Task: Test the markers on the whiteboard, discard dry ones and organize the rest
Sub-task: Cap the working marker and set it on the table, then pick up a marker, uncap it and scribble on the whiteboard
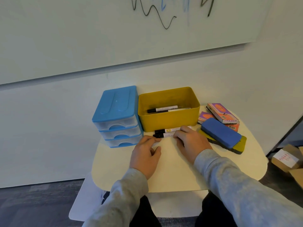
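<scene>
Pale wall with a large white whiteboard (114, 33) carrying black and blue scribbles at the top; below it a small cream rounded tabletop (172, 169) over dark carpet, with cardboard boxes (288, 159) on the floor at far right. At the back left of the table stands a blue-topped plastic three-drawer organizer (117, 117) with clear drawers, all closed; touching its right side is an open yellow rectangular bin (168, 118) with two black-capped white markers (164, 109) lying inside. Just in front of the bin, two more black-capped white markers (161, 133) lie side by side on the table, caps pointing left. Right hand (191, 142), grey sleeve, comes in from the lower right, palm down, fingers curled over the right ends of those two markers, covering them; whether it actually pinches them or only rests on them cannot be told. Left hand (146, 156), also grey-sleeved, lies palm down just left of the right hand, fingers loosely bent, fingertips near the caps of the front marker, thumb tucked toward the palm; contact unclear, nothing visibly held. Right of the hands, a blue felt-backed board eraser (221, 132) sits on a yellow one (241, 145), and behind them are packaged erasers with pink-orange labels (221, 113).
</scene>
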Tool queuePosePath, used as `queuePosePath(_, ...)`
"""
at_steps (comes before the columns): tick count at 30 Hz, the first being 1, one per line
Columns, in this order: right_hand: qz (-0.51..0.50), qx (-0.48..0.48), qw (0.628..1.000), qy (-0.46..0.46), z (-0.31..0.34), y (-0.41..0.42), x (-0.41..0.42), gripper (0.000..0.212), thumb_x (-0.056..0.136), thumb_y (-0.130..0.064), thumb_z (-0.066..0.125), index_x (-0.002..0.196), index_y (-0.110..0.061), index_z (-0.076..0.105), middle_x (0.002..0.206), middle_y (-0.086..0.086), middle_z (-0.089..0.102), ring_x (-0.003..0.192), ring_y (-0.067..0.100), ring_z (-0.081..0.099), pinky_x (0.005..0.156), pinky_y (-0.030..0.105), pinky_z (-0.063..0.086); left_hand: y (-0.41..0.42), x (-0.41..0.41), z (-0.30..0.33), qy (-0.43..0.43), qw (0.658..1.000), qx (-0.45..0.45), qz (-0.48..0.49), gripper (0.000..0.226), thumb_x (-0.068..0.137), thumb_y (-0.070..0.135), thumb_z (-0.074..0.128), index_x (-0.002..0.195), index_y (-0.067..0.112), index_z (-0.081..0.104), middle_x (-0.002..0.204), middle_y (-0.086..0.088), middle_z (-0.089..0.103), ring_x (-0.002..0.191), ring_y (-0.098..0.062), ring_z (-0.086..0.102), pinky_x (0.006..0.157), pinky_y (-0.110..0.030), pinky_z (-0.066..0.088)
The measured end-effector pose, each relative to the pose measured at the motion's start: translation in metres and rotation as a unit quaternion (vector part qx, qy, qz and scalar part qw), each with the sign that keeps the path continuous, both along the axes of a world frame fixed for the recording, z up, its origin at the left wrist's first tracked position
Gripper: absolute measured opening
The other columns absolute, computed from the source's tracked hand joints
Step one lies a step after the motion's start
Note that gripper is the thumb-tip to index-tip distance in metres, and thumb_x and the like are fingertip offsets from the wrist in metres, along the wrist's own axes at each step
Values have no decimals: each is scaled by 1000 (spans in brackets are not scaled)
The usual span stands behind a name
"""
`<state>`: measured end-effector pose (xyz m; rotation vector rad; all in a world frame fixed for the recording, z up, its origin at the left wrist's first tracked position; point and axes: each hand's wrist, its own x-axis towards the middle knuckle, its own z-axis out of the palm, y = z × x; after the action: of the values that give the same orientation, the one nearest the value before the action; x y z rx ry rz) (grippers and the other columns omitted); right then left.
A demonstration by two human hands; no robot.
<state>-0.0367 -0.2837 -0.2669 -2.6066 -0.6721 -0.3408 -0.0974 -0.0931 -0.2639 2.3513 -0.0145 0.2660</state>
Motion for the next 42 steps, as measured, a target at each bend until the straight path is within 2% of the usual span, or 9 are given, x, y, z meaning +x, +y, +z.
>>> queuePosePath(13,11,32,999,7,-1,-5,-7,8,91,-10,61,93,-14,68,97,5,58,75,32,60,59,41,53,-3,-2,2,-1,1000,-11,-6,24,95,19,62,116,28,68,109,18,56,78,-7,55,74,-12,44)
queuePosePath(20,45,10,998,51,10,-9,-8,15,93,-14,59,103,-19,70,104,0,61,90,25,61,75,38,53,1,0,24,-1,997,18,-72,21,97,22,60,116,30,68,110,19,58,85,-1,58,78,-8,43)
queuePosePath(23,72,12,997,27,30,-10,2,13,90,-12,62,97,-19,71,91,-3,63,80,22,60,69,40,54,4,7,58,-70,985,77,-141,18,97,20,60,110,25,71,101,16,61,85,-3,58,78,-16,48)
queuePosePath(26,86,17,996,4,62,-4,16,13,89,-10,63,95,-18,71,79,-10,53,71,14,51,65,30,45,10,21,97,-142,967,112,-181,15,97,19,58,103,20,72,94,10,61,77,-5,56,72,-23,49)
queuePosePath(31,93,13,996,-10,122,14,54,9,91,-16,64,94,-20,71,74,-10,57,66,12,53,66,27,44,30,63,147,-207,952,170,-148,21,96,25,51,101,20,71,95,7,62,83,-12,58,72,-35,52)
queuePosePath(34,86,-35,995,31,143,27,78,9,93,-22,62,92,-23,70,81,-4,66,74,17,61,70,32,52,52,93,146,-180,954,228,-76,20,99,24,51,106,21,69,103,6,62,97,-15,56,84,-42,51)
queuePosePath(36,81,-89,990,80,148,35,96,8,93,-24,62,91,-22,70,86,-1,67,77,21,63,73,33,54,59,102,138,-140,967,208,-48,19,99,26,51,104,21,68,103,6,60,99,-15,54,88,-43,50)
queuePosePath(39,79,-152,969,176,144,45,116,5,93,-28,65,93,-24,68,82,-4,65,79,21,64,75,33,54,60,106,131,-127,973,189,-40,20,99,30,49,98,21,67,97,8,58,94,-13,52,86,-39,50)
queuePosePath(42,85,-211,948,223,131,56,128,17,90,-34,69,105,-26,69,86,-6,63,84,19,64,78,35,55,63,106,128,-136,973,184,-37,21,100,30,48,93,20,65,92,8,57,89,-12,51,81,-37,50)
